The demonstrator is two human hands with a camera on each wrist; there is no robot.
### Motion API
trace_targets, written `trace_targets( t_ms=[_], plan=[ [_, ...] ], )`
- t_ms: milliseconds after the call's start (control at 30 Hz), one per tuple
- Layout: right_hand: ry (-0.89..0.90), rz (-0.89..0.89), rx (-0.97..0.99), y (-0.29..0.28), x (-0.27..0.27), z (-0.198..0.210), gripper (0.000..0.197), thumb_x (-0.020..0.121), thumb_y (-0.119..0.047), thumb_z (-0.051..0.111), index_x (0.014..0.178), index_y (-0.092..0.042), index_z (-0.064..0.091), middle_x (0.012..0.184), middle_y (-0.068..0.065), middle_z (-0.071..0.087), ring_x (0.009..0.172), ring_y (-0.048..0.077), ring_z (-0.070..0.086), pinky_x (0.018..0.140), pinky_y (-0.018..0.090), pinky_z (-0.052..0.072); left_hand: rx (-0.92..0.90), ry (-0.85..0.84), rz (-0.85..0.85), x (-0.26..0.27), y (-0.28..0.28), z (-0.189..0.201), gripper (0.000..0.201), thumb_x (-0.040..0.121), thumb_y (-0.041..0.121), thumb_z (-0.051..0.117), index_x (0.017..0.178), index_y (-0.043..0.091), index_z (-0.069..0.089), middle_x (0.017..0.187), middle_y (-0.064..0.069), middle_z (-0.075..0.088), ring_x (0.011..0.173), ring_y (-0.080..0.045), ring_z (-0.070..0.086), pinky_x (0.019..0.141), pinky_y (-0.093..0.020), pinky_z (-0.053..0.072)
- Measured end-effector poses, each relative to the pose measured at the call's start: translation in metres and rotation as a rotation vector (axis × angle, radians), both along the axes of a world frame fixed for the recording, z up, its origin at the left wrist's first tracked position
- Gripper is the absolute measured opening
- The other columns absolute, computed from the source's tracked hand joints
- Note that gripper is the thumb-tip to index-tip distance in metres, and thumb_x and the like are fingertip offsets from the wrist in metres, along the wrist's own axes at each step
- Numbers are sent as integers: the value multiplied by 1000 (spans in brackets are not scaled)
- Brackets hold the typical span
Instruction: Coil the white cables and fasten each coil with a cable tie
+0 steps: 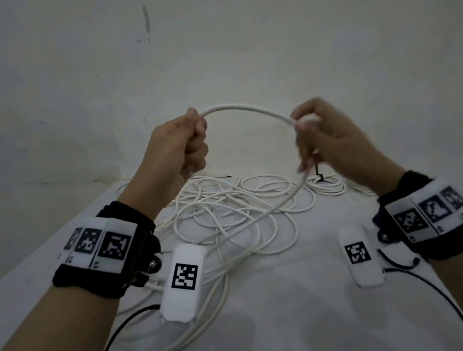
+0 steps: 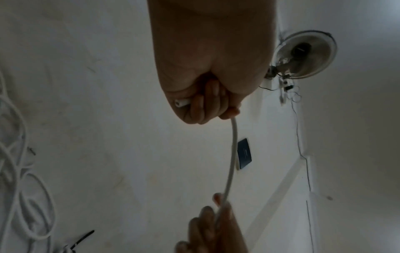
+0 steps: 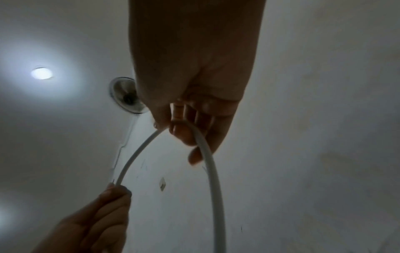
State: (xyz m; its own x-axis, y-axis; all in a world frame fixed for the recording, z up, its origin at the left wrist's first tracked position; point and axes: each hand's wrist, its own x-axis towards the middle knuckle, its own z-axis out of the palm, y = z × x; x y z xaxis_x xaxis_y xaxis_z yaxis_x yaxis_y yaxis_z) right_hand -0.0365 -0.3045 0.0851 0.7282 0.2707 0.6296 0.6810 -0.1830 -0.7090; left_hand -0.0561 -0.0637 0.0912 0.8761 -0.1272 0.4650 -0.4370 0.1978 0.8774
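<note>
You've got the cable (image 1: pixel 244 109) arched up mid-frame between both hands, above the bench (image 1: pixel 290 330). Your left hand (image 1: pixel 179 150) is a tight fist around it, and the left wrist view shows the cut end (image 2: pixel 180 103) poking out the side of that fist. Your right hand (image 1: pixel 325 135) has it pinched between thumb and curled fingers (image 3: pixel 184 135), the other fingers looser; from there the cable drops down toward lower center and runs into the pile (image 1: pixel 231 223). That pile is a loose tangle of white loops in the middle of the bench, under and between your wrists. Just right of it, below your right hand, there's a small neater coil (image 1: pixel 327 187) with a black tie (image 1: pixel 318 173) sticking up off it. White wall (image 1: pixel 206 45) fills the top half.
</note>
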Motion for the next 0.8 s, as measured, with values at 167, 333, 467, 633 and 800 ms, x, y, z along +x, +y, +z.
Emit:
trace_targets(
  t_ms=[167,333,467,633,800],
  plan=[
    [247,195,104,7,-5,-50,12,96,-8,47,99,-18,43,66,0,51,58,17,55,70,43,58,-257,123,-95,10,-2,-12,38,104,33,23,73,18,39,45,12,26,35,-1,22,40,-15,20],
    [-304,-182,-349,20,-4,-69,18,95,-9,47,104,-20,57,72,-11,51,63,7,55,63,18,48,-453,149,-227,19,-9,-19,40,105,32,19,73,18,40,45,10,29,35,-2,25,40,-15,28],
    [-472,-220,-752,39,-12,-67,21,90,-10,51,110,-10,57,93,7,52,66,32,55,53,41,47,-454,145,-211,26,-17,-24,40,105,32,18,74,18,39,45,9,29,36,-3,27,41,-16,30],
    [-683,-257,-974,57,-18,-57,35,67,12,67,95,-9,64,89,7,51,44,21,27,35,25,16,-337,150,-169,31,-24,-32,38,105,31,20,74,17,37,47,9,29,39,-3,28,43,-16,31],
    [-707,-168,-787,62,-10,-50,21,76,4,66,93,-8,67,100,9,60,58,26,57,41,32,46,-7,99,-43,30,-33,-42,35,105,23,23,75,12,37,51,5,36,43,-6,36,42,-16,33]
  ],
)
